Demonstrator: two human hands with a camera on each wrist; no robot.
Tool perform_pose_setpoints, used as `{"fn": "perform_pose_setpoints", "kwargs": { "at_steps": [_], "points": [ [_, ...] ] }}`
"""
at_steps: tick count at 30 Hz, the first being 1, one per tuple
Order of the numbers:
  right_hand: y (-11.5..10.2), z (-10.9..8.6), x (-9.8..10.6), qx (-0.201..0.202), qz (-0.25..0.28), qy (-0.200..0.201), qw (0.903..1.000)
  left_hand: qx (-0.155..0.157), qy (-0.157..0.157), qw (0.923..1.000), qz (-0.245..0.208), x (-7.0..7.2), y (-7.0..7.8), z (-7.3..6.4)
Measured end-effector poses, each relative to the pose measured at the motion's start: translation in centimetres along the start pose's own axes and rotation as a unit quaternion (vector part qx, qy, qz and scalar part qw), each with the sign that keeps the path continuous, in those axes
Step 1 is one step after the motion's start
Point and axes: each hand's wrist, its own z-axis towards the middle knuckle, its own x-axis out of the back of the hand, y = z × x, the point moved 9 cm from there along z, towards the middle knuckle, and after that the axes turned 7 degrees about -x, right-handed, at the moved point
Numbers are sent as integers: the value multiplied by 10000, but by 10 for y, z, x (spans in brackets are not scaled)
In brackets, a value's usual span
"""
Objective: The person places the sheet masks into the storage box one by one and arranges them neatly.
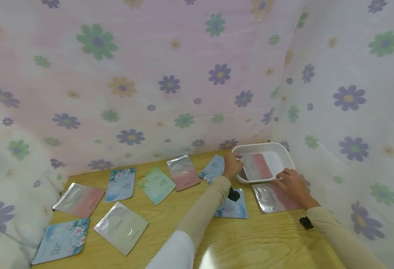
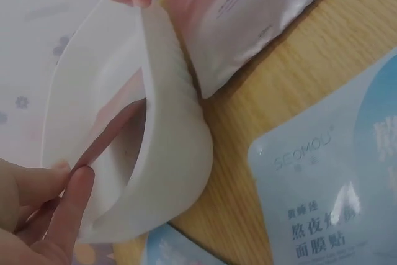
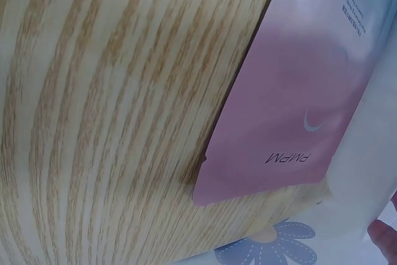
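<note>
Well, left hand (image 1: 233, 166): thumb and fingers were closed in a pinch on the edge of a sachet (image 2: 111, 131).
Held sachet: it slanted from the fingertips down into a white basin (image 1: 285, 160), inside the near wall.
Right hand (image 1: 292, 186): thumb and fingers pinched the basin's rim, at the side nearer the person.
Basin floor: a pink-and-silver panel (image 1: 258, 166) lay there; whether it belonged to the held sachet could not be told.
Just before the basin: a silver-and-pink sachet (image 1: 267, 196) lay flat, partly beneath the right hand in the head view.
Near the left arm: one blue sachet (image 1: 213, 168) lay beside the hand, another (image 1: 237, 209) partly behind the forearm.
Farther left: a pink sachet (image 1: 185, 175), a green one (image 1: 156, 185) and a blue floral one (image 1: 120, 185) lay well apart from the basin.
Beneath: a wood-grained table (image 1: 257, 243).
Behind: flower-printed cloth (image 1: 170, 56).
</note>
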Motion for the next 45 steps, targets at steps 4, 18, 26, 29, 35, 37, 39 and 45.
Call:
{"fn": "perform_pose_setpoints", "kwargs": {
  "at_steps": [4,18,26,29,35,37,39,45],
  "points": [
    [-4,-3,-1,95,-2,49,9999,-215,-40,9996,178,-5,-1,-3],
    [-1,11,4,36,2,49,10000,-815,-674,9903,901,-4,13,-4],
    [-4,12,4,-97,73,-115,9999,-603,-1222,9897,446,5,13,-14],
    [-4,11,5,-115,75,-140,9998,-539,-1286,9901,185,10,14,-20],
    [-1,12,1,-180,116,-232,9995,-326,-1258,9913,-183,20,14,-37],
    [0,12,0,-220,152,-294,9992,-227,-1182,9922,-339,21,12,-44],
    [2,12,-1,-290,152,-340,9989,-45,-1110,9918,-625,20,7,-53],
    [5,14,-2,-401,105,-395,9984,730,-985,9811,-1494,6,-14,-85]
  ]
}}
